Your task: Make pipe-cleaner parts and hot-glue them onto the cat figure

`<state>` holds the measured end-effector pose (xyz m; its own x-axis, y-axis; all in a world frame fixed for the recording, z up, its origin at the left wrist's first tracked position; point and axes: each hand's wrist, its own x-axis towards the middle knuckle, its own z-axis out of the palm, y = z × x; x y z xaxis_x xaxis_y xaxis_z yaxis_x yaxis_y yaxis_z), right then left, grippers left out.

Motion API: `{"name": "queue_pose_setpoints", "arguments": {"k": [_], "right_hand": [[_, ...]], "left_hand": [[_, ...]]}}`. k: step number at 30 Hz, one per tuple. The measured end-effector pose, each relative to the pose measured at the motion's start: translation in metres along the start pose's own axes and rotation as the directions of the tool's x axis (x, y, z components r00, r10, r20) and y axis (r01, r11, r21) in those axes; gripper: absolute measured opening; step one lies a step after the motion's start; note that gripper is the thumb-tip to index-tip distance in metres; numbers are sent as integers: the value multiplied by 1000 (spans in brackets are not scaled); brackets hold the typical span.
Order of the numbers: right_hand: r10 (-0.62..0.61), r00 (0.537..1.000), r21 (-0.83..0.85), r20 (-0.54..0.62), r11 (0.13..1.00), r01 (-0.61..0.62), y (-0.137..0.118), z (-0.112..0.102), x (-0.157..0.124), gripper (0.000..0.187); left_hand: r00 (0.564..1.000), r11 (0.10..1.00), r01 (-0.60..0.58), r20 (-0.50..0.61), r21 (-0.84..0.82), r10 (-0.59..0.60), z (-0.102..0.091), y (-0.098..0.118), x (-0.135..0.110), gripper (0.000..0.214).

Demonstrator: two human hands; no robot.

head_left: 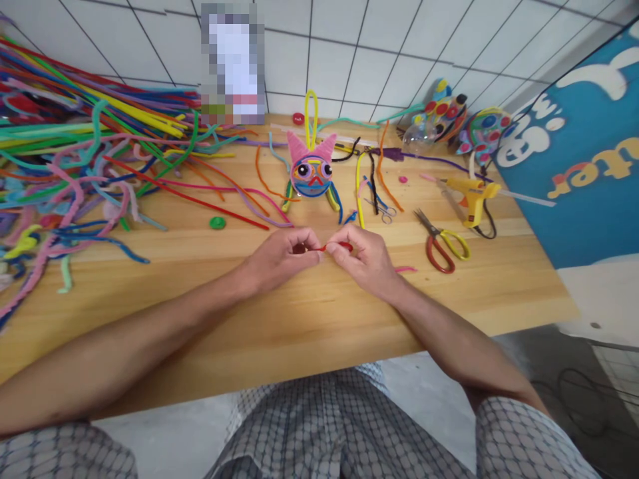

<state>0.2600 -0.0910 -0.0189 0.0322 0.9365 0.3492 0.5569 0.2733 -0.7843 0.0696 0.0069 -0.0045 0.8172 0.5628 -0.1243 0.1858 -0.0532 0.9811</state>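
Between my two hands, above the wooden table (319, 332), runs a red pipe cleaner (345, 245). My left hand (282, 256) pinches it with thumb and fingers from the left. From the other side my right hand (367, 256) pinches it too, the fingertips of both hands close together. Part of the red piece is hidden inside the fingers. Just beyond the hands stands a pipe cleaner figure (311, 174) with pink pointed ears, googly eyes, a striped round body and a yellow loop on top.
Loose pipe cleaners (124, 133) heap on the left. A green button (217, 222) lies nearer. Right of my hands are open scissors (439, 243), a yellow glue gun (472, 196) and small scissors (385, 213). Two decorated figures (484, 133) stand at the back right.
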Motion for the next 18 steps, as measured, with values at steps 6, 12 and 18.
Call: {"name": "queue_pose_setpoints", "arguments": {"k": [6,12,18], "right_hand": [[-58,996,-38,62,997,60,-3,-3,-1,15],[26,999,-47,-31,999,-27,2,-10,3,14],[-109,994,-99,12,989,110,4,-9,3,16]], "left_hand": [[990,974,-62,135,218,33,-13,7,0,18],[995,987,1,94,164,-17,-8,-12,2,23],[999,987,-47,6,153,47,-7,-11,0,24]]}}
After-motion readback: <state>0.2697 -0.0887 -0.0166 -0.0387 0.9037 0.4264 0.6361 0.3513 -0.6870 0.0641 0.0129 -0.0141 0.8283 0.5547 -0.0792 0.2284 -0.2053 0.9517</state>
